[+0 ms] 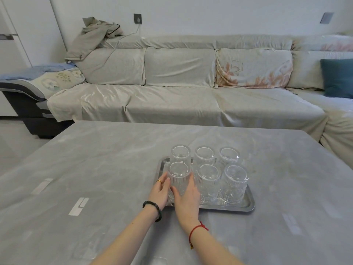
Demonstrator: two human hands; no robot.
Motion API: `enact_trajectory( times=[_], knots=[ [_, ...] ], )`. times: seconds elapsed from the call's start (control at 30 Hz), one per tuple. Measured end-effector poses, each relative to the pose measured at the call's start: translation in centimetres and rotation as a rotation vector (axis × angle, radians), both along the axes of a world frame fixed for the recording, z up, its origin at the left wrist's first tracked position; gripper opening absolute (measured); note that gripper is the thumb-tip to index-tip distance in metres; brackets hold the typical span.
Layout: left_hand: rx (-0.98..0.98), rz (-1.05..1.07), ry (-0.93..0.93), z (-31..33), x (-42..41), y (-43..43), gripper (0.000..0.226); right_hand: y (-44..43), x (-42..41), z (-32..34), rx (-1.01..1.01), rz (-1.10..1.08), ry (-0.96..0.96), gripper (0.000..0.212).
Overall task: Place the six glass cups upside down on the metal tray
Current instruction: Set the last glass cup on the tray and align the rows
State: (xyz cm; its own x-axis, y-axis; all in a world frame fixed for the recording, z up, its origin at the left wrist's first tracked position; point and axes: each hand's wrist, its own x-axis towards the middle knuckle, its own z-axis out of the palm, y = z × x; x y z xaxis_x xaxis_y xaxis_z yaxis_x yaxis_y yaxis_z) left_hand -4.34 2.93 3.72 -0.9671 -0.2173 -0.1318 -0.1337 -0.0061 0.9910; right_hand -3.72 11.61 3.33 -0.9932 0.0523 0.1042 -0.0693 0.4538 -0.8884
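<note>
A metal tray [248,204] lies on the grey table [95,159]. Several ribbed glass cups stand upside down on it in two rows. The front left cup [179,175] is held between both hands: my left hand [160,190] presses its left side and my right hand [188,197] wraps its right and front side. Beside it stand the front middle cup [208,180] and the front right cup [235,183]. The back row holds the back left cup [180,153], a middle one [204,154] and a right one [229,154]. The front left cup's rim is hidden by my hands.
A long sofa [181,100] covered in light cloth runs behind the table, with a jacket [95,35] on its back and a teal cushion [338,81] at the right. The table's far edge lies well beyond the tray.
</note>
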Motion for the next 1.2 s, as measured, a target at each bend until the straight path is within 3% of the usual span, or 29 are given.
enact_trajectory(
  times=[0.1,0.2,0.3,0.57,0.97,1.1,1.2],
  knots=[
    [-0.115,-0.017,0.039,-0.2,0.2,-0.2,0.042,0.2,0.9,0.0,-0.047,-0.004,0.036,0.061],
    [-0.275,-0.004,0.063,-0.9,0.8,-1.1,0.046,2.2,2.0,0.2,-0.149,-0.062,0.217,0.043],
    [-0.427,-0.003,0.085,-1.7,1.6,-2.1,0.05,5.5,2.6,-0.2,-0.153,-0.202,0.374,0.054],
    [-0.612,-0.011,0.079,-2.7,2.3,-2.6,0.054,7.1,2.3,-1.7,-0.254,-0.195,0.064,0.066],
    [-0.653,-0.082,0.022,-3.0,2.2,-3.0,0.063,6.3,1.6,-1.7,-0.345,-0.221,0.037,0.064],
    [-0.642,-0.094,0.003,-3.0,2.3,-3.1,0.063,7.3,1.9,-1.3,-0.296,-0.323,0.226,0.052],
    [-0.651,-0.102,0.014,-3.0,2.4,-3.1,0.064,9.6,1.5,-1.1,-0.222,-0.443,0.374,0.055]
  ],
)
